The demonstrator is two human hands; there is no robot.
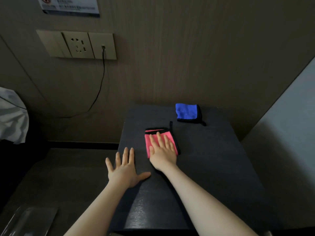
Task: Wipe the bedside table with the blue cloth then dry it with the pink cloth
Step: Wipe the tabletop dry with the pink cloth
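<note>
The dark, wood-grained rectangular bedside table [213, 167] carries two folded cloths: a pink terry cloth with black edging [150, 142] lying near the middle of the top, and a blue terry cloth with black edging [186, 112] lying well apart from it at the far right corner, close to the wall. The right hand [162, 150] lies flat on the pink cloth, fingers straight and slightly spread, palm pressing down on its nearer half, so much of the cloth is covered. The left hand [125, 169] lies flat too, fingers splayed wide, resting at the table's left edge with the thumb on the top; it holds nothing. On the brown panelled wall a beige socket plate [76, 45] has a thin black cable [100, 82] plugged in, hanging down to the left. A printed notice [69, 5] is cut off at the top, its text unreadable; white bedding [12, 116] is cut off at the left
</note>
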